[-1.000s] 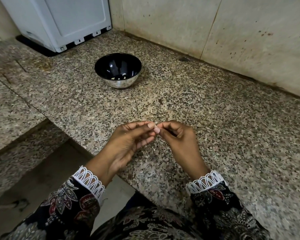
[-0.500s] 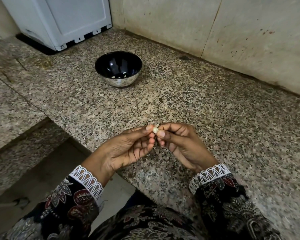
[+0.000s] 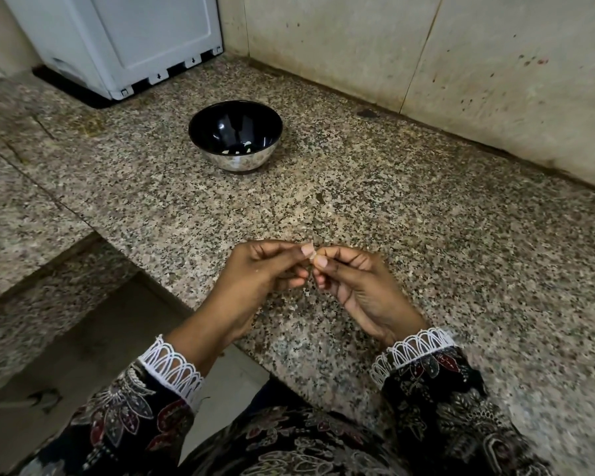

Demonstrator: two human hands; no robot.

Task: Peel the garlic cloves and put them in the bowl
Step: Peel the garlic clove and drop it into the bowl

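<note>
1. The garlic clove [image 3: 312, 257] sits at the centre of the frame, a small pale sliver caught between my two thumbs. Most of it is hidden, so I cannot tell how much skin is left on it.
2. My left hand [image 3: 261, 269] pinches the clove from the left, thumb on top and fingers curled beneath. I judge this grip steadies it.
3. My right hand [image 3: 354, 286] pinches it from the right, thumbnail against the clove. That looks like the working side, placed to lift skin with the nail.
4. Both hands hover just above the granite counter [image 3: 426, 269], near its front edge, probably so that scraps fall on the stone.
5. The bowl [image 3: 235, 135] stands well apart, upper middle of the frame. A few pale pieces lie at its bottom, likely peeled cloves, so I take the task as partly done.
6. A white appliance [image 3: 117, 39] fills the upper left corner, against the wall.
</note>
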